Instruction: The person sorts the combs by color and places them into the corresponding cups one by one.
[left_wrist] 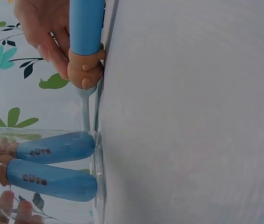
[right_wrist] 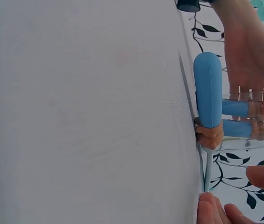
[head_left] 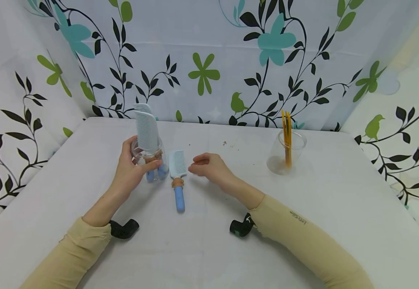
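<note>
My left hand (head_left: 128,168) grips a clear glass jar (head_left: 133,150), thumb and fingers on either side of it. Two pale blue combs (head_left: 147,132) stand handle-down inside, and their blue handles (left_wrist: 52,179) with "CUTE" lettering show through the glass in the left wrist view. Just right of the jar, a third comb (head_left: 178,164) lies on the table with its blue handle toward me and a brown figure at its neck. Beside its toothed end is my right hand (head_left: 211,168), fingers loosely bent and fingertips (right_wrist: 207,205) close to the comb.
A second glass jar (head_left: 276,164) holding several thin yellow sticks (head_left: 287,138) stands at the right on the white table (head_left: 202,249). Small brown crumbs (head_left: 225,143) lie toward the back. A floral curtain (head_left: 180,40) hangs behind and at both sides.
</note>
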### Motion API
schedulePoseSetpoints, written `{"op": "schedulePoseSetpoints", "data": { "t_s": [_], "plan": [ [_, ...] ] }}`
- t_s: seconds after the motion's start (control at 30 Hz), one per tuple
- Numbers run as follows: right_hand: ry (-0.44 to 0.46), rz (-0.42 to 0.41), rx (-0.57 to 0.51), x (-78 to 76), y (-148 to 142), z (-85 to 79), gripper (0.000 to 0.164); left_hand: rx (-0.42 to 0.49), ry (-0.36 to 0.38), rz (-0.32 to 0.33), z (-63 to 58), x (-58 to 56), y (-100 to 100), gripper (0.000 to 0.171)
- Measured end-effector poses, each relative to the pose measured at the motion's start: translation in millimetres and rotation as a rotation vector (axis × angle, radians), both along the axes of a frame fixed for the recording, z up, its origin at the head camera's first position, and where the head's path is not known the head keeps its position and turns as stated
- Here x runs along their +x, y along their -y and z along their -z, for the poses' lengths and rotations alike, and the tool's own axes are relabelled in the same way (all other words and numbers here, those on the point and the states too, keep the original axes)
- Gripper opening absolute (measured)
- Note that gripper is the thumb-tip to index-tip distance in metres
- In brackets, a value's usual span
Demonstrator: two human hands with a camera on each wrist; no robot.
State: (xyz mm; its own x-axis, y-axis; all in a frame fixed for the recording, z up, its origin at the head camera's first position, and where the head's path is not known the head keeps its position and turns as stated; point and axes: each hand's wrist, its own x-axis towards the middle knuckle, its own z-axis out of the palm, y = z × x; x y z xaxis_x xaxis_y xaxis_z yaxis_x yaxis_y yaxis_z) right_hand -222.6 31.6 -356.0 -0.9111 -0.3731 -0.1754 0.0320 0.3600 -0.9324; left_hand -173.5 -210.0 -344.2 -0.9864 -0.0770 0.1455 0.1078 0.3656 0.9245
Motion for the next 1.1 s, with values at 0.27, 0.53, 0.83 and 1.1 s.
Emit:
{"op": "schedulePoseSetpoints", "data": {
  "t_s": [0.27, 0.53, 0.83, 1.1],
  "plan": [
    [0.097, 0.052, -0.038, -8.5, 12, 1.5, 0.038, -0.004, -0.004, -0.001, -0.8, 0.7, -1, 0.093],
    [0.079, 0.054, -0.085, -13.6, 21, 6.5, 0.030, -0.009, 0.003, -0.001, 0.0, 1.6, 0, 0.093],
    [0.072, 0.062, -0.089, -17.6, 29, 9.3, 0.032, -0.008, 0.002, -0.002, 0.2, 0.5, 0, 0.094],
    [0.142, 0.009, -0.112, -20.4, 31, 12.0, 0.037, -0.010, 0.004, 0.001, 0.2, 0.4, 0, 0.093]
  ]
}}
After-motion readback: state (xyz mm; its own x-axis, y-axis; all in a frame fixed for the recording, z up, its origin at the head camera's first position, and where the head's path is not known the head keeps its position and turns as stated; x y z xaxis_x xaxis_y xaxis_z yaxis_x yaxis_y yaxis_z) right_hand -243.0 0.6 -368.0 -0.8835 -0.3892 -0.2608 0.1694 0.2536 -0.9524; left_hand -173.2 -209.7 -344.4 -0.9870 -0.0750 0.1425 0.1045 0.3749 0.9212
